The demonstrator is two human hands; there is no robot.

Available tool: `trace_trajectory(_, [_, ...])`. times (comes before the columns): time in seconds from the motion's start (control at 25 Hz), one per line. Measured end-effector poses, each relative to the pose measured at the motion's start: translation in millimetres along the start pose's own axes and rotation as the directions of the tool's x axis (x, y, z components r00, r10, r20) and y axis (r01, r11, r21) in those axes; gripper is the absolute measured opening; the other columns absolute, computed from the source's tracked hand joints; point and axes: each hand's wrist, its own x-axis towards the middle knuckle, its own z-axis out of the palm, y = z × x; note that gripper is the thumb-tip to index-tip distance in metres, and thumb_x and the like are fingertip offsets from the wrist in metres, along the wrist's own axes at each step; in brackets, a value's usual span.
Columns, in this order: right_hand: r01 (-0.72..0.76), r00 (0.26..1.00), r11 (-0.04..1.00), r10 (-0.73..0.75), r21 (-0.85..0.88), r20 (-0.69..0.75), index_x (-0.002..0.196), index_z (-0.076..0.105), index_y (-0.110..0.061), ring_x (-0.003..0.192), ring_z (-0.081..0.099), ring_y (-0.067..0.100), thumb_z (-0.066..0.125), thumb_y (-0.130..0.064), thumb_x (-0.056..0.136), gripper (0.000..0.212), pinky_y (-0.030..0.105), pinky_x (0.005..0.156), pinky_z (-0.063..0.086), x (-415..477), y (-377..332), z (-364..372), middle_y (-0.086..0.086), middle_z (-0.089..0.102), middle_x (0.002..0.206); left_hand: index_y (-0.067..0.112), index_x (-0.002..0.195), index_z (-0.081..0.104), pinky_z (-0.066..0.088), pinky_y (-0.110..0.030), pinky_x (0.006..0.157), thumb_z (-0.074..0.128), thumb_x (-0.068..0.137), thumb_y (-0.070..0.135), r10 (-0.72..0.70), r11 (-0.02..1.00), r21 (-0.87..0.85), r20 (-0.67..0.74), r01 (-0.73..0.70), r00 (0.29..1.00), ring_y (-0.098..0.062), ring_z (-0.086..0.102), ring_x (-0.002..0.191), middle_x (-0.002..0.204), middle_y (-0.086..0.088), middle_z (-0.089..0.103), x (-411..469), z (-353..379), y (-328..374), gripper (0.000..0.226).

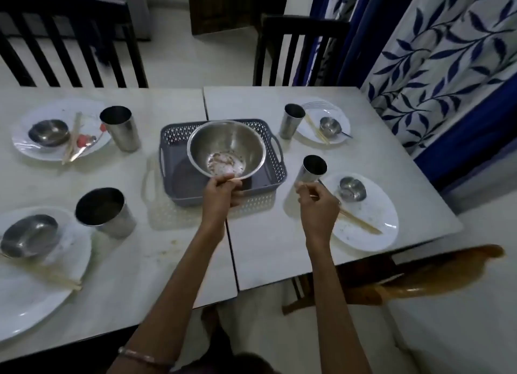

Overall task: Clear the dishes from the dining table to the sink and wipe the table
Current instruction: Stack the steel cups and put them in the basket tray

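There were four white plates (56, 108) (42, 303) (340, 122) (372, 214), four steel tumblers (120, 129) (106, 213) (293, 120) (312, 169), four small steel bowls (49, 131) (29, 235) (330, 126) (352, 187), one large steel bowl (226, 147) and one grey basket (167, 138).

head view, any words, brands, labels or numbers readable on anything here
None: no text can be read anywhere.
The steel bowl in the left hand, the steel tumbler in the right hand and the grey basket show no markings; the curtain bears only a leaf pattern.

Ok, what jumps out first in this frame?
The left hand holds a large, food-smeared steel bowl by its near rim over the grey plastic basket at the centre of the dining table. The right hand grips a tilted steel tumbler beside the near-right plate.
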Motion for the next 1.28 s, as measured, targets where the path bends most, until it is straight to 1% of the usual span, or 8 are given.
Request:
trace_trajectory(0.12, [-0.025,0.997,1.000,0.025,-0.001,-0.075,0.091,0.071,-0.012,0.080,0.061,0.011,0.068,-0.018,0.088,0.007,0.030,0.078,0.049,39.6,7.5,7.4,-0.002,0.068,0.087,0.012,0.111,0.057,0.052,-0.020,0.059,0.057,0.091,0.013,0.017,0.996,0.091,-0.073,-0.010,0.997,-0.013,0.063,0.072,0.090,-0.005,0.067,26.0,5.9,-1.3,0.020])
trace_trajectory(0.4, [0.028,0.998,0.991,-0.035,-0.135,-0.048,0.128,0.060,-0.012,0.124,0.048,0.027,0.080,-0.027,0.078,0.056,0.035,0.100,0.038,139.9,16.2,24.7,0.009,0.055,0.134,0.016,0.110,0.061,0.056,-0.024,0.066,0.062,0.088,0.013,0.029,0.982,0.190,-0.049,-0.019,0.998,-0.013,0.065,0.076,0.095,-0.007,0.069,64.5,65.3,-3.9,0.022])
trace_trajectory(0.56, [0.228,0.962,0.968,-0.208,-0.102,0.179,0.138,0.053,-0.016,0.134,0.039,0.027,0.078,-0.024,0.080,0.064,0.028,0.102,0.034,227.0,-1.7,66.4,0.011,0.045,0.143,0.024,0.100,0.062,0.052,-0.019,0.063,0.060,0.086,0.006,0.112,0.966,0.235,0.017,-0.113,0.994,-0.006,0.067,0.080,0.093,0.000,0.072,83.3,103.0,3.5,0.023])
trace_trajectory(0.72, [0.214,0.876,0.938,-0.059,-0.274,0.479,0.155,0.026,-0.025,0.150,0.012,0.031,0.081,-0.029,0.077,0.095,0.043,0.115,0.027,303.4,-3.5,121.0,0.013,0.014,0.163,0.026,0.095,0.062,0.056,-0.029,0.077,0.060,0.082,-0.003,0.114,0.956,0.261,0.081,-0.131,0.990,-0.012,0.066,0.085,0.089,0.000,0.072,93.0,122.6,-2.0,0.032])
trace_trajectory(0.8, [0.233,0.847,0.920,-0.033,-0.315,0.530,0.155,0.025,-0.024,0.148,0.018,0.033,0.079,-0.028,0.078,0.095,0.046,0.113,0.031,320.2,9.1,137.5,0.013,0.018,0.161,0.022,0.099,0.062,0.054,-0.032,0.083,0.057,0.081,-0.008,0.103,0.949,0.284,0.125,-0.135,0.987,-0.014,0.066,0.088,0.093,-0.002,0.071,99.0,125.5,-7.1,0.035])
trace_trajectory(0.96, [0.302,0.876,0.908,-0.144,-0.291,0.461,0.148,0.041,-0.019,0.129,0.048,0.029,0.079,-0.024,0.076,0.081,0.031,0.098,0.041,324.2,13.0,130.9,0.011,0.041,0.143,0.016,0.106,0.060,0.052,-0.020,0.084,0.058,0.082,-0.008,0.069,0.942,0.309,0.204,-0.131,0.977,-0.011,0.065,0.091,0.098,-0.003,0.070,101.9,131.5,-16.2,0.034])
trace_trajectory(1.16, [0.421,0.896,0.904,-0.401,-0.076,0.190,0.138,0.049,-0.025,0.120,0.046,0.012,0.082,-0.036,0.068,0.079,0.004,0.087,0.034,278.5,-15.9,39.1,0.005,0.047,0.132,0.010,0.113,0.058,0.051,-0.030,0.091,0.058,0.081,-0.012,0.034,0.948,0.296,0.263,-0.114,0.964,-0.020,0.064,0.097,0.105,-0.009,0.067,97.7,140.3,-25.4,0.039])
trace_trajectory(1.28, [0.442,0.885,0.893,-0.416,-0.091,0.210,0.138,0.048,-0.025,0.121,0.046,0.011,0.085,-0.033,0.068,0.079,0.010,0.093,0.040,226.5,-2.2,-12.7,0.005,0.045,0.133,0.011,0.122,0.054,0.050,-0.030,0.096,0.059,0.077,-0.014,0.008,0.939,0.328,0.281,-0.103,0.960,-0.020,0.060,0.111,0.120,-0.008,0.062,93.0,146.6,-36.3,0.052])
